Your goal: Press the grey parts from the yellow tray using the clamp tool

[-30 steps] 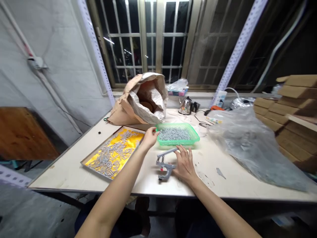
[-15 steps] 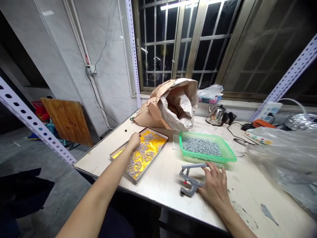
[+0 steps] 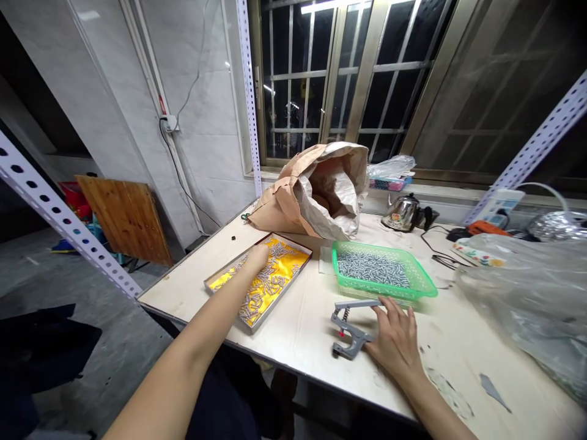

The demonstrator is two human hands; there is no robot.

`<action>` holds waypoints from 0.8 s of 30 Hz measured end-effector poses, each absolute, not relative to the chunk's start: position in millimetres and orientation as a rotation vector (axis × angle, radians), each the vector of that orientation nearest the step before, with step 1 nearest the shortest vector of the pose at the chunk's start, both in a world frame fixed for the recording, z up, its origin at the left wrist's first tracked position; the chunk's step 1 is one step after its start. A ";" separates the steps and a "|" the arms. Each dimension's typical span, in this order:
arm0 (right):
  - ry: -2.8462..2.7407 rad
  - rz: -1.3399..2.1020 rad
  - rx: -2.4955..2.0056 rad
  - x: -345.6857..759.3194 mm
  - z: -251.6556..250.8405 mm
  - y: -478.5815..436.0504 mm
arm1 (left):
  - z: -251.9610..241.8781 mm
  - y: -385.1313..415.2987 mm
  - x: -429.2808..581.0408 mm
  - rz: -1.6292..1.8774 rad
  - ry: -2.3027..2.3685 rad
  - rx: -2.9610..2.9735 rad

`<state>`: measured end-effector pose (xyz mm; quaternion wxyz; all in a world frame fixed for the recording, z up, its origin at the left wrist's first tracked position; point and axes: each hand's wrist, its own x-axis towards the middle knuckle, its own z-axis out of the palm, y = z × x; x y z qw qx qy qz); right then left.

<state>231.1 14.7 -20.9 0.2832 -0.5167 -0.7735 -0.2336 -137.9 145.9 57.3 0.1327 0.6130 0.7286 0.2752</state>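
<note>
Table (image 3: 307,330), its front edge well this side of the green basket (image 3: 422,278), with room between. Behind-left of the basket, a gaping paper sack (image 3: 279,211); left, a yellow-lined tray (image 3: 275,299). In front, a grey tool (image 3: 356,336) in a curled right hand (image 3: 397,336). Far left, over the tray, a left hand (image 3: 259,256), impossible to tell whether holding anything. Heaped inside the basket, strewn inside the tray: small metal pieces (image 3: 371,269).

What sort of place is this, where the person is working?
Probably a small workshop: the right hand holds a grey spring-loaded hand tool, near a green plastic basket and a yellow-lined tray, both holding many small metal pieces.
</note>
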 end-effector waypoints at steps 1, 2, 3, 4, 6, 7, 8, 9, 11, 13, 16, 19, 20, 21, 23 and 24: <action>-2.069 -0.621 -1.387 231.1 -20.7 14.6 | 60.2 140.5 -136.7 0.808 2.133 1.768; -2.069 -0.616 -1.394 231.0 -20.5 14.3 | 61.9 133.3 -133.9 0.812 2.155 1.765; -2.073 -0.610 -1.402 230.8 -20.2 14.0 | 62.3 124.3 -129.3 0.834 2.148 1.752; -2.077 -0.604 -1.411 230.5 -19.8 13.6 | 61.3 113.2 -122.7 0.873 2.098 1.717; -2.084 -0.595 -1.432 229.4 -18.4 12.3 | 55.3 86.1 -104.0 0.989 1.863 1.553; -2.082 -0.594 -1.444 228.5 -17.2 11.4 | 50.8 71.0 -92.3 1.043 1.701 1.431; -2.076 -0.596 -1.454 227.5 -15.8 10.5 | 45.6 56.0 -79.8 1.079 1.544 1.307; -2.063 -0.601 -1.466 226.5 -14.3 9.5 | 40.0 41.7 -66.8 1.101 1.416 1.198; -2.039 -0.609 -1.483 224.4 -10.9 7.6 | 28.7 17.9 -40.7 1.117 1.293 1.068; -2.027 -0.613 -1.486 222.7 -7.9 5.9 | 18.2 2.3 -16.9 1.126 1.273 1.005; -2.011 -0.617 -1.489 221.3 -5.4 4.1 | 6.2 -7.4 9.3 1.123 1.292 1.025; -1.996 -0.607 -1.500 220.6 -4.8 3.2 | -0.2 -7.9 20.0 1.107 1.317 1.171; -1.995 -0.601 -1.499 220.5 -4.8 3.2 | -1.2 -7.4 20.4 1.092 1.333 1.232; -1.994 -0.596 -1.497 220.4 -4.8 3.2 | -1.7 -7.1 19.5 1.070 1.357 1.298; -1.989 -0.591 -1.495 220.4 -5.0 3.4 | -1.3 -6.9 15.1 1.004 1.427 1.456; -1.987 -0.590 -1.497 220.5 -5.1 3.5 | -0.5 -7.3 12.3 0.966 1.472 1.560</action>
